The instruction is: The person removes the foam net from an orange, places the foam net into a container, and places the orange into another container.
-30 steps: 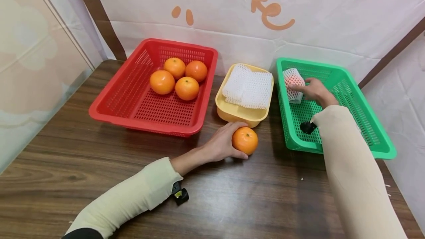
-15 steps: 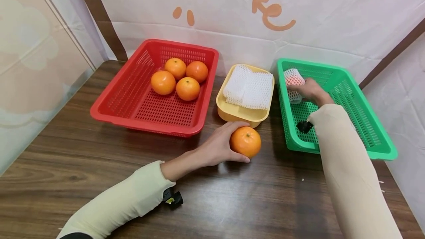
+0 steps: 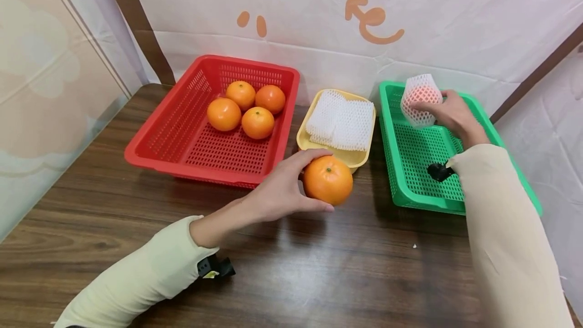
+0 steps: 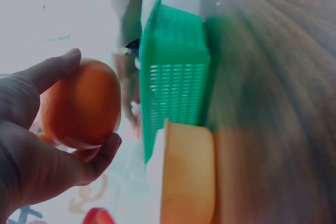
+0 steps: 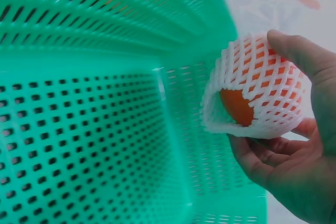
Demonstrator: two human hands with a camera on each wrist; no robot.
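Note:
My left hand grips a bare orange between thumb and fingers, above the table in front of the yellow tub. In the left wrist view that orange sits clear of the tabletop. My right hand holds another orange wrapped in a white foam net over the back left of the green basket. Close up in the right wrist view, orange skin shows through the mesh and at the open end of the foam net.
A red basket on the left holds several bare oranges. Between the baskets stands the yellow tub with flattened white foam nets. A printed cloth hangs behind the wooden table.
My left hand has raised its orange off the table and moved slightly left. The right hand has lifted the net-wrapped orange up from the green basket's floor.

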